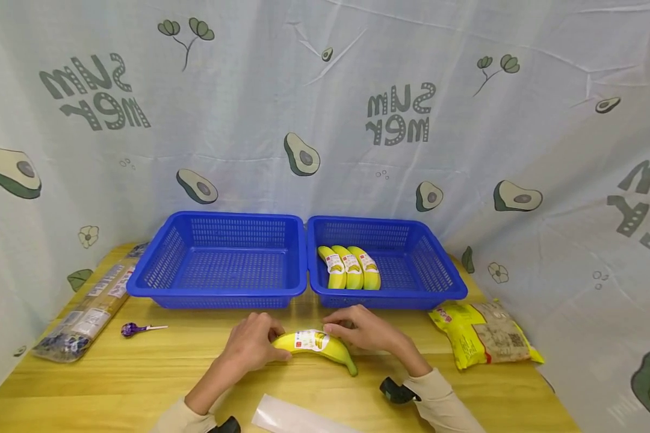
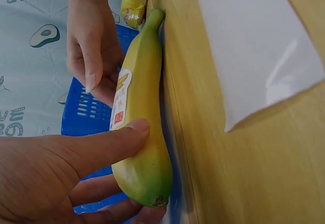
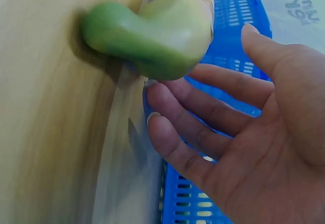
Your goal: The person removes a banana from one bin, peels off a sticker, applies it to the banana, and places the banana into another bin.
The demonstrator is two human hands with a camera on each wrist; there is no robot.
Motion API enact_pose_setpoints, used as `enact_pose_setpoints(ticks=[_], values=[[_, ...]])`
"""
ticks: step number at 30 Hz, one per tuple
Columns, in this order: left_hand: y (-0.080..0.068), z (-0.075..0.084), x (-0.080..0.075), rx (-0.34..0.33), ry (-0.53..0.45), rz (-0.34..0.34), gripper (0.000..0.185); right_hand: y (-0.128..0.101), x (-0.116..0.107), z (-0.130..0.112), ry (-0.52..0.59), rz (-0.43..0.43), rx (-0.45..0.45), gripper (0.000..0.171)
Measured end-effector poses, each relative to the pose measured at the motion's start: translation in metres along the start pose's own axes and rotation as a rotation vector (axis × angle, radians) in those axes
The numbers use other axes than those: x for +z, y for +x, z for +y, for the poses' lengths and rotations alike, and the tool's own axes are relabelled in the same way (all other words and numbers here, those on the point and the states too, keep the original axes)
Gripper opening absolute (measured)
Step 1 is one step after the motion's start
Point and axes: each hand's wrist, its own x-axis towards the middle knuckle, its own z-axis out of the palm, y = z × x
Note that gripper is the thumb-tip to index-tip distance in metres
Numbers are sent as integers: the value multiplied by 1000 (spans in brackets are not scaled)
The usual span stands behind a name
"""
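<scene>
Currently one banana (image 1: pixel 315 346) lies on the wooden table (image 1: pixel 141 379), just in front of the gap between the two blue baskets, green stem end pointing toward the person's right. Left hand (image 1: pixel 251 346) grips its blunt end: the left wrist view shows the thumb (image 2: pixel 109 142) laid over the top near the white sticker and fingers curled underneath. Right hand (image 1: pixel 365 331) sits behind the stem half, fingers relaxed and nearly straight, holding nothing; the right wrist view shows an open palm (image 3: pixel 264 148) with fingertips just beside the green stem (image 3: pixel 147 36), and I cannot tell if they actually touch it. Left basket (image 1: pixel 222 261) looks bare inside; right basket (image 1: pixel 390 261) holds three bananas (image 1: pixel 349 267) lined up side by side at its left half, stickers up. Near edge of the table has a flat clear plastic bag (image 1: pixel 298 418), close to the forearms. Right side of the table: a yellow snack pack (image 1: pixel 482 334). Left side: a purple lollipop (image 1: pixel 132 329) and a long clear package (image 1: pixel 89 313) along the edge. Avocado-print cloth (image 1: pixel 325 120) hangs behind everything.
</scene>
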Motion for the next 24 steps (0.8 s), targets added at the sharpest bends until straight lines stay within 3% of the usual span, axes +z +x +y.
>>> enact_pose_setpoints(ticks=[13,24], values=[[-7,17,-2,95,-16,-8,29,-2,1,-18,39,-54,-81,35],[-7,28,-5,104,-64,104,43,-9,-16,-26,120,-86,-72,34]])
